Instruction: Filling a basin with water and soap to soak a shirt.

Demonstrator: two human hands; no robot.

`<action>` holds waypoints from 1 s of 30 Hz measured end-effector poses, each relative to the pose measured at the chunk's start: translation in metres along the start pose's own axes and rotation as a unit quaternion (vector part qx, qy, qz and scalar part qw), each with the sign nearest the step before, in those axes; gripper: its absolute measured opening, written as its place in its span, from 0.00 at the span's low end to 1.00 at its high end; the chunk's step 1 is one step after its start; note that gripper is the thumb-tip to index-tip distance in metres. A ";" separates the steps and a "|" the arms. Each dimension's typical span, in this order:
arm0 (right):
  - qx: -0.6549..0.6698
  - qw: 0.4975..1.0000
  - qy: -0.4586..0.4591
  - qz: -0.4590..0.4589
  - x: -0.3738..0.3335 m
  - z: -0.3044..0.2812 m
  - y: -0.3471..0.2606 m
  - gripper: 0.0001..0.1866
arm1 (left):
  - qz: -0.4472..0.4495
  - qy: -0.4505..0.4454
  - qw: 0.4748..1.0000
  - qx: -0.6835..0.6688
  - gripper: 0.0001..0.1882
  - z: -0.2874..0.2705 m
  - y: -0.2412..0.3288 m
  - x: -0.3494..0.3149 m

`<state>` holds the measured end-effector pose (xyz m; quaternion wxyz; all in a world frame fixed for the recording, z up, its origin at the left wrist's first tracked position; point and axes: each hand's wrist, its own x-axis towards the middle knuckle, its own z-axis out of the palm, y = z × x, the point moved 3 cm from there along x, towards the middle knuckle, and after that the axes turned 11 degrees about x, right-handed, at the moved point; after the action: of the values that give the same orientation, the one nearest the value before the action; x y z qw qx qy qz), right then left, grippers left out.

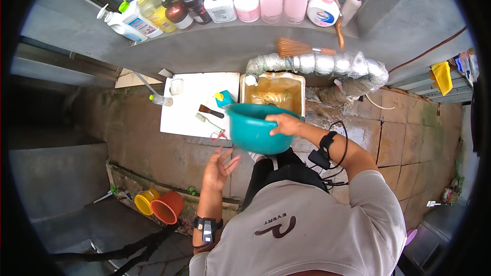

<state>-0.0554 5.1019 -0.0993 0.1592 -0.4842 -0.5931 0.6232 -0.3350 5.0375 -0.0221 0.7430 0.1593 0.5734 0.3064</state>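
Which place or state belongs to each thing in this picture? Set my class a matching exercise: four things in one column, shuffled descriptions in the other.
Things:
1. Tub
2. Left hand
3. Yellow bucket
4. Sink

Descriptions:
A. Beside an orange bucket
B. Beside a white slab
C. Empty, fingers spread
D. Held at its rim by the right hand

Pairs: 1-D, 2-C, 3-A, 4-B

Dark printed word on the grey shirt
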 end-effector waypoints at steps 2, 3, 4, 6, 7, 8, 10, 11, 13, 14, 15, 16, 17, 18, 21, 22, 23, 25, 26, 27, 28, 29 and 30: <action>0.025 0.999 0.046 -0.003 0.009 -0.014 0.009 0.20 | -0.006 -0.003 1.000 -0.005 0.32 0.004 -0.005 -0.003; 0.021 0.997 0.080 0.000 0.012 -0.021 0.011 0.20 | -0.015 -0.010 1.000 -0.008 0.30 0.005 -0.008 -0.006; 0.032 0.995 0.091 0.008 0.013 -0.032 0.012 0.19 | -0.014 -0.007 1.000 -0.011 0.30 0.004 -0.011 -0.007; 0.167 0.983 0.076 -0.001 0.029 -0.052 0.046 0.18 | -0.035 0.006 0.999 -0.036 0.28 0.000 -0.020 -0.007; 0.166 0.984 0.071 -0.001 0.032 -0.062 0.044 0.18 | -0.034 0.010 0.999 -0.039 0.28 -0.004 -0.024 -0.007; 0.212 0.976 0.046 0.028 0.034 -0.071 0.043 0.18 | -0.031 0.021 0.998 -0.055 0.25 -0.010 -0.028 -0.006; 0.254 0.965 0.018 0.057 0.031 -0.075 0.028 0.17 | -0.027 0.035 0.996 -0.073 0.23 -0.016 -0.034 -0.007; 0.253 0.966 -0.010 0.060 0.030 -0.073 0.019 0.17 | -0.022 0.043 0.995 -0.082 0.23 -0.018 -0.035 -0.007; 0.226 0.972 -0.048 0.048 0.031 -0.063 0.010 0.18 | -0.015 0.050 0.995 -0.090 0.22 -0.017 -0.035 -0.005; 0.224 0.972 -0.049 0.047 0.032 -0.056 0.008 0.18 | -0.012 0.052 0.995 -0.086 0.23 -0.015 -0.035 -0.003; 0.156 0.986 -0.053 0.012 0.032 -0.048 0.005 0.17 | -0.011 0.053 0.995 -0.083 0.23 -0.011 -0.036 -0.001; 0.087 0.994 -0.058 -0.022 0.032 -0.039 -0.001 0.17 | -0.011 0.052 0.995 -0.084 0.23 -0.009 -0.037 0.002; 0.042 0.997 -0.066 -0.025 0.031 -0.032 -0.006 0.18 | -0.023 0.049 0.994 -0.096 0.29 -0.005 -0.039 0.006; -0.003 0.997 -0.074 -0.026 0.028 -0.025 -0.016 0.19 | -0.036 0.046 0.992 -0.108 0.34 -0.001 -0.041 0.012; -0.127 0.989 -0.059 -0.049 0.014 -0.009 -0.039 0.17 | -0.087 0.046 0.989 -0.114 0.46 0.029 -0.037 0.024; -0.195 0.978 -0.055 -0.056 0.009 -0.006 -0.043 0.16 | -0.089 0.042 0.988 -0.118 0.46 0.036 -0.037 0.033; -0.233 0.967 -0.045 -0.088 0.006 -0.002 -0.043 0.15 | -0.104 0.014 0.988 -0.109 0.49 0.042 -0.039 0.046; -0.279 0.948 -0.030 -0.151 0.000 0.003 -0.039 0.14 | -0.130 -0.033 0.987 -0.093 0.50 0.047 -0.046 0.073; -0.317 0.923 -0.016 -0.219 -0.002 0.005 -0.038 0.12 | -0.130 -0.036 0.986 -0.099 0.50 0.046 -0.048 0.084; -0.329 0.911 -0.020 -0.248 -0.004 0.007 -0.034 0.12 | -0.133 -0.059 0.985 -0.092 0.48 0.048 -0.051 0.095; -0.335 0.910 -0.022 -0.244 -0.006 0.007 -0.029 0.12 | -0.135 -0.081 0.984 -0.086 0.46 0.050 -0.053 0.105; -0.347 0.905 -0.032 -0.246 -0.008 0.008 -0.025 0.12 | -0.131 -0.053 0.984 -0.111 0.33 0.050 -0.058 0.111; -0.358 0.899 -0.042 -0.250 -0.010 0.007 -0.023 0.13 | -0.130 -0.057 0.983 -0.116 0.33 0.044 -0.072 0.124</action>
<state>-0.0650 5.0959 -0.0761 0.1003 -0.3181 -0.8838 0.3280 -0.2546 5.0670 -0.1457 0.8210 0.0137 0.5069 0.2622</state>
